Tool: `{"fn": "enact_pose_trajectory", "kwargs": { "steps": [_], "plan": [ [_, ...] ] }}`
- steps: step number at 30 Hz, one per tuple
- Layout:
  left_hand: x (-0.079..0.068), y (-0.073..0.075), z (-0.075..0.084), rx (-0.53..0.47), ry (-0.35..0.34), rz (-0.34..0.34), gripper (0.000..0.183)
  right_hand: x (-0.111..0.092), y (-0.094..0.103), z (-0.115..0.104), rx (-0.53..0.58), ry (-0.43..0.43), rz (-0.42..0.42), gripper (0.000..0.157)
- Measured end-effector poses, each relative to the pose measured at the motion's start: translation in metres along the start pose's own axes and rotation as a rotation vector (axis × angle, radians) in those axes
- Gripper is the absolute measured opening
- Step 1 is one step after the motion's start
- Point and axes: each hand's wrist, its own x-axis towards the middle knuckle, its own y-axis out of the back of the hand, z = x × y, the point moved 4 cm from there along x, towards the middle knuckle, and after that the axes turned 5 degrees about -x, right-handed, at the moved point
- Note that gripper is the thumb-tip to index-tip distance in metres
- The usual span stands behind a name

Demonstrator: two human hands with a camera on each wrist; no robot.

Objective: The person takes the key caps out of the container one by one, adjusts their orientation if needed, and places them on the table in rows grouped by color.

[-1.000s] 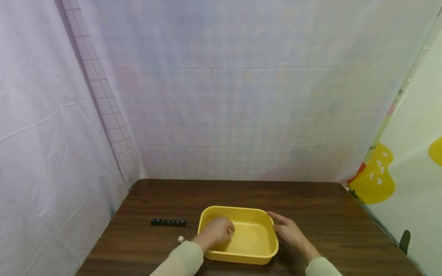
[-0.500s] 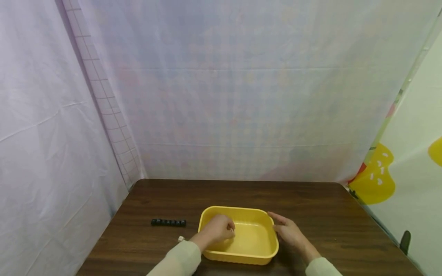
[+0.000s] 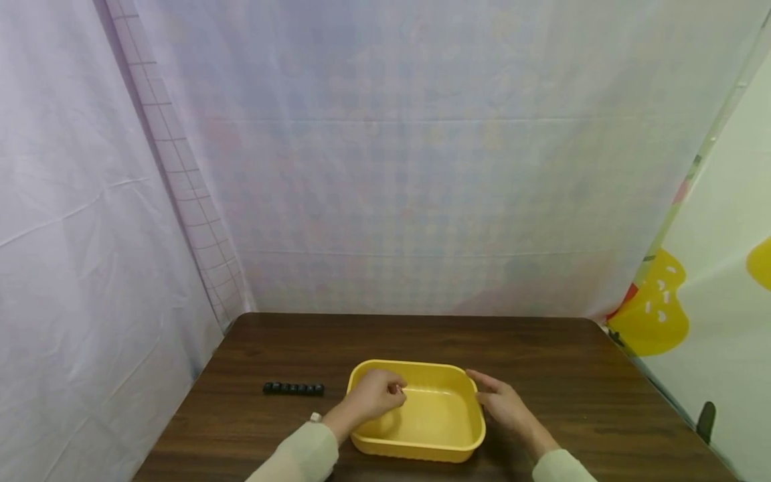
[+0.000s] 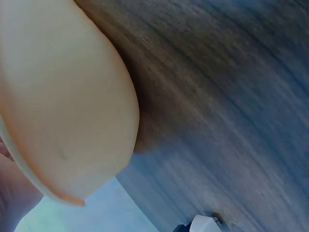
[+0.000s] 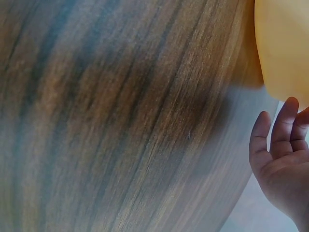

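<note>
My left hand [image 3: 372, 396] is over the left part of a yellow plastic tub [image 3: 421, 450]. Between its thumb and fingertips it pinches a small pale piece [image 3: 398, 389], seemingly a keycap and mostly covered by the fingers. My right hand [image 3: 508, 407] rests against the tub's right side with fingers extended; the right wrist view shows those fingers [image 5: 285, 128] loosely spread beside the wall. Left of the tub, near the left sleeve, lies a single white keycap [image 3: 316, 417]. Further left, black keycaps [image 3: 293, 388] form a straight row.
The tub stands on a dark wood-grain table [image 3: 542, 361] near its front. A pale curtain [image 3: 397, 201] hangs behind the table's far edge, and white cloth [image 3: 90, 268] hangs on the left.
My left hand has risen slightly and shifted left inside the tub, still pinching the small piece. My right hand and the tub stay where they were.
</note>
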Motion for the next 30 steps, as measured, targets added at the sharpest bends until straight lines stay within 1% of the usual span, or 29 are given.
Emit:
{"fn": "enact_pose_trajectory", "kwargs": {
  "steps": [2,5,8,10,13,15,17,20,23,28,30],
  "plan": [
    [-0.002,0.004,0.001,0.006,-0.003,0.017,0.022,-0.001,0.0,0.0,0.0,-0.001,0.002,0.05],
    [-0.006,0.009,0.003,-0.019,-0.022,0.056,0.014,-0.002,0.0,-0.001,-0.003,0.007,-0.004,0.051],
    [-0.008,0.015,0.002,-0.059,-0.017,0.087,0.011,-0.002,0.0,-0.001,-0.005,0.014,-0.012,0.051],
    [-0.01,0.019,0.0,-0.063,0.006,0.095,0.013,-0.002,0.0,-0.002,-0.005,0.012,-0.011,0.052],
    [-0.013,0.027,-0.003,-0.053,0.059,0.097,0.021,-0.002,0.0,-0.002,0.005,0.012,-0.006,0.051],
    [-0.017,0.034,-0.006,-0.046,0.078,0.107,0.024,-0.002,-0.001,-0.001,0.01,0.005,0.0,0.051],
    [-0.021,0.041,-0.009,-0.053,0.094,0.13,0.024,-0.001,-0.001,-0.001,0.012,-0.001,0.008,0.051],
    [-0.029,0.052,-0.014,-0.057,0.094,0.183,0.024,-0.001,-0.001,0.0,0.005,-0.008,0.016,0.05],
    [-0.038,0.064,-0.021,-0.083,0.097,0.232,0.023,-0.002,-0.001,-0.001,0.006,-0.002,0.008,0.051],
    [-0.054,0.08,-0.034,-0.142,0.141,0.298,0.021,-0.003,-0.001,-0.002,0.023,0.0,-0.013,0.051],
    [-0.06,0.086,-0.04,-0.139,0.157,0.32,0.019,-0.003,-0.001,-0.002,0.027,-0.003,-0.012,0.05]
  ]
}}
